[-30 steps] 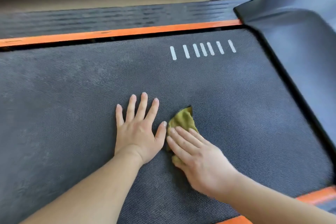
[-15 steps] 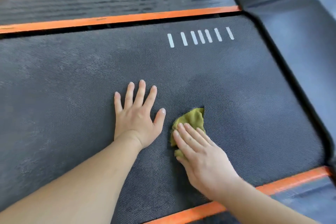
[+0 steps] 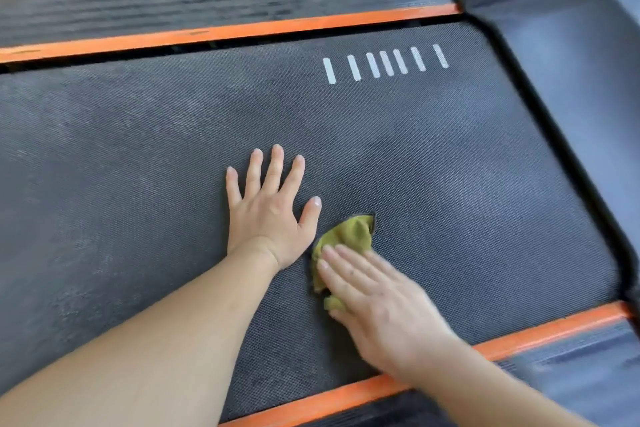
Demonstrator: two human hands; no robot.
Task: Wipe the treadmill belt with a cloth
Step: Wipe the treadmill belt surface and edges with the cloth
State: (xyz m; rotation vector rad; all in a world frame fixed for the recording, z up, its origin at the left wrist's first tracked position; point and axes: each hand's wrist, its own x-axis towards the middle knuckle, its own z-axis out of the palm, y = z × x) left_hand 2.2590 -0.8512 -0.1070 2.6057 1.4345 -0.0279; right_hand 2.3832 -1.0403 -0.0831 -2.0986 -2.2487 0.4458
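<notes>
The dark textured treadmill belt (image 3: 450, 166) fills most of the head view. My left hand (image 3: 270, 211) lies flat on it with fingers spread, palm down. Just to its right, my right hand (image 3: 374, 302) presses a small olive-green cloth (image 3: 349, 236) onto the belt with straight fingers. Part of the cloth shows beyond the fingertips; the rest is hidden under the hand. The thumb of my left hand nearly touches the cloth.
Orange side rails run along the far edge (image 3: 242, 31) and the near edge (image 3: 540, 333) of the belt. A black motor cover (image 3: 571, 55) rises at the right end. Several white stripes (image 3: 384, 64) mark the belt near the far rail.
My right hand slid the cloth right, away from my left thumb, then back towards it. My left hand has stayed flat in place. The camera view shifted slightly.
</notes>
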